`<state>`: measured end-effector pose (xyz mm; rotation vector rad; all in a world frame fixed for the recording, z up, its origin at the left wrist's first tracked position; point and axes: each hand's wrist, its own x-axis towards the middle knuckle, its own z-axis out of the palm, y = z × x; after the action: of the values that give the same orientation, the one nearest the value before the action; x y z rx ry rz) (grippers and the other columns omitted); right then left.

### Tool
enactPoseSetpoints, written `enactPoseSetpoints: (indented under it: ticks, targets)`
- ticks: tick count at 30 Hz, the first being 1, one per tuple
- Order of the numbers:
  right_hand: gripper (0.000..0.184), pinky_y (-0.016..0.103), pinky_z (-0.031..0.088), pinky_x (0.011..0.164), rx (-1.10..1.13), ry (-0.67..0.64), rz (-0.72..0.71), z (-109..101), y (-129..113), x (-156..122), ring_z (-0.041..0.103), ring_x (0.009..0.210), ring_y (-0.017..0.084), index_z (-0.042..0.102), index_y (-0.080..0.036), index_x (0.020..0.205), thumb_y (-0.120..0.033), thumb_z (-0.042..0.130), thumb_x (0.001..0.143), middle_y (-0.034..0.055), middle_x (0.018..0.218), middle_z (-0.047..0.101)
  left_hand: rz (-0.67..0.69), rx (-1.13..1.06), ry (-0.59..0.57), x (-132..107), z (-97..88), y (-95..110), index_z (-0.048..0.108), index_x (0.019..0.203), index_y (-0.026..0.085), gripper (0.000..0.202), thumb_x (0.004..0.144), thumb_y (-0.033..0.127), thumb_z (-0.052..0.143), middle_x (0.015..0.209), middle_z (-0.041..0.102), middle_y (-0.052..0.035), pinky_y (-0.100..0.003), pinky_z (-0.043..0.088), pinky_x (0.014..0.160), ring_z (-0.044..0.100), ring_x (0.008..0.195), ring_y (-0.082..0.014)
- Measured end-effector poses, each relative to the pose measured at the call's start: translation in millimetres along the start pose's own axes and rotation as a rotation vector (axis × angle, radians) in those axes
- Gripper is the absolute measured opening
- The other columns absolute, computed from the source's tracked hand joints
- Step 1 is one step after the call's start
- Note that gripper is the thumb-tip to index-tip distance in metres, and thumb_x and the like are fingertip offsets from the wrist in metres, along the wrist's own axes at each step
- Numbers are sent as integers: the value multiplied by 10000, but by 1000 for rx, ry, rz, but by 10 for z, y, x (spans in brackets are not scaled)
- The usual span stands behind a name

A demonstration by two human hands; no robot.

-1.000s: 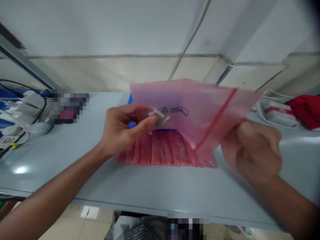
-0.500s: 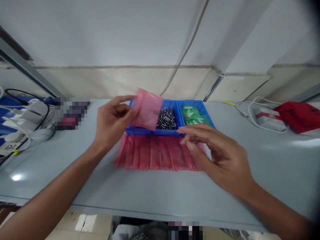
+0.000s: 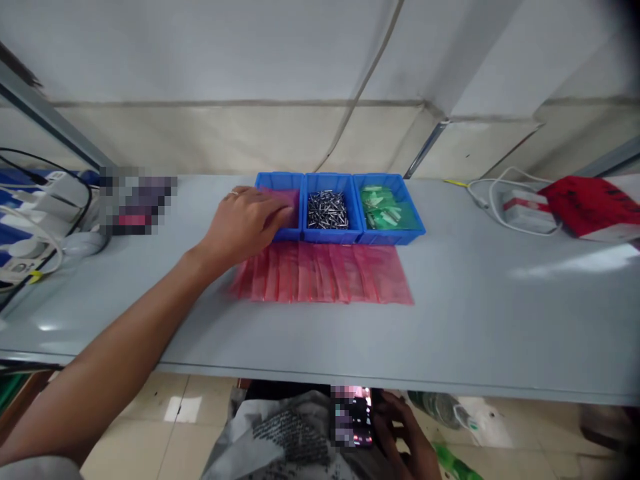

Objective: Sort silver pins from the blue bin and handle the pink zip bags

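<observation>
Blue bins (image 3: 330,237), three, left hand (image 3: 244,223) on pink bag (image 3: 285,200)

Under the left hand (image 3: 245,223), a deep pink bag (image 3: 283,200) sits in a bright blue bin (image 3: 280,179). To the hand's right, silver pins (image 3: 327,210) and green packets (image 3: 385,208) lie in blue bins (image 3: 333,237); below it, translucent pink bags (image 3: 320,273) form a striped row.

A pink zip bag (image 3: 283,199) lies flat in the leftmost of three blue bins (image 3: 280,178), pressed under the fingers of the left hand (image 3: 247,223). Metal pins (image 3: 327,210) and green packets (image 3: 385,208) fill the other two; more pink bags (image 3: 320,273) lie overlapped in a row just in front.
</observation>
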<state>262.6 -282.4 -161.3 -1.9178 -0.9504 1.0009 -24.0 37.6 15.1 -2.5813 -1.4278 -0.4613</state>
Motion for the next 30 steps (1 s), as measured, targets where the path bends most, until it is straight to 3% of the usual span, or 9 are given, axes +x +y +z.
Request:
enactPoseSetpoints:
  ticks: [4,8,14,30]
  targets:
    - [465,270,574,650,36,-126,-54,11,133,128,690,728,195,725,-208,1130,-580,740,853,63,920,743,41,44,-71,-21,46,5,725,933,185,553,1097,428,257,939,768,-95,-492,471,1140,734,936,-259]
    - [353,267,525,587,-43,-293,-91,-43,84,214,630,644,176,707,-205,996,-532,735,867,31,798,690,42,14,-71,-31,67,-5,702,900,206,571,1092,479,239,902,751,-87,-503,461,1144,726,916,-256]
    - [339,285,472,549,-92,-228,-72,62,122,242,582,592,182,645,-211,826,-538,731,852,4,669,621,36,-60,-60,-28,63,5,672,821,223,549,1080,472,258,839,729,-83,-526,454,1134,699,851,-258]
    - [337,316,534,705,-86,-323,-41,-38,99,219,655,770,217,654,-225,979,-370,829,730,11,841,674,30,-42,-64,-30,79,2,626,788,216,547,1084,466,240,814,712,-78,-509,433,1157,684,840,-240]
